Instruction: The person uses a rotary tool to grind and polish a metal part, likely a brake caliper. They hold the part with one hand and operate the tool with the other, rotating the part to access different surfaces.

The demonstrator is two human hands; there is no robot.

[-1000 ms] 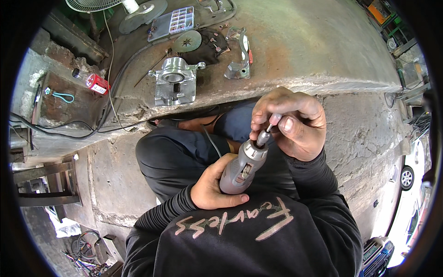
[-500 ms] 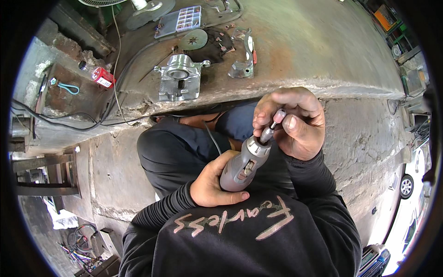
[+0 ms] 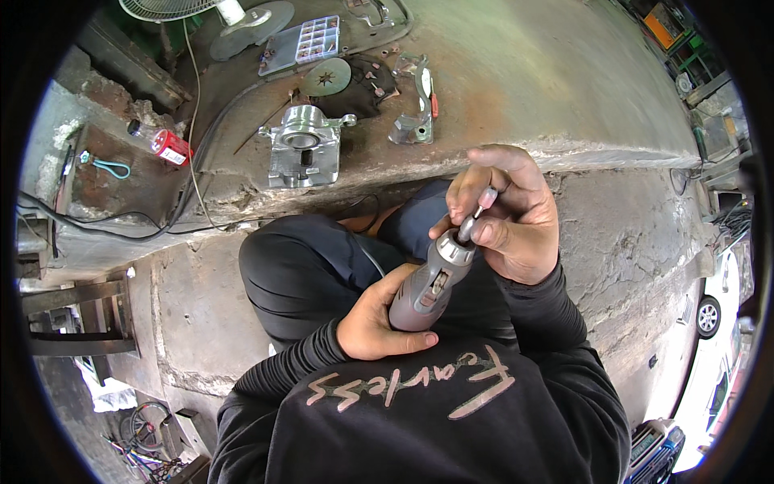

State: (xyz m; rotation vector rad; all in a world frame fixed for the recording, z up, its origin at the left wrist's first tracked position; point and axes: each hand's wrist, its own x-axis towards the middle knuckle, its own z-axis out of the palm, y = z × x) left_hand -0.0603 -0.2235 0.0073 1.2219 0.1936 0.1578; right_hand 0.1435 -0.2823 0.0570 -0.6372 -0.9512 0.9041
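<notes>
My left hand [image 3: 371,324] is wrapped round the grey body of a corded rotary tool [image 3: 421,298], held tilted over my lap with its nose up and to the right. At that nose, the thumb and fingers of my right hand [image 3: 520,222] pinch the metal collet nut [image 3: 466,232]. A small pinkish grinding stone [image 3: 487,198] on a thin shank sticks out of the collet, between my right thumb and fingers. Beyond my knees, a silver brake caliper [image 3: 305,149] rests near the edge of the concrete ledge.
On the ledge [image 3: 564,89] lie a metal caliper bracket [image 3: 415,125], a round green disc [image 3: 326,77], a dark cloth [image 3: 367,89] with small bits and a compartment box [image 3: 316,40]. A fan [image 3: 242,24] stands behind. Further left are a red-labelled bottle [image 3: 171,148] and black cables [image 3: 121,234].
My right forefinger has lifted and straightened, while the thumb has slid down onto the collet nut. The rotary tool stays in my left hand. The whole view has shifted slightly.
</notes>
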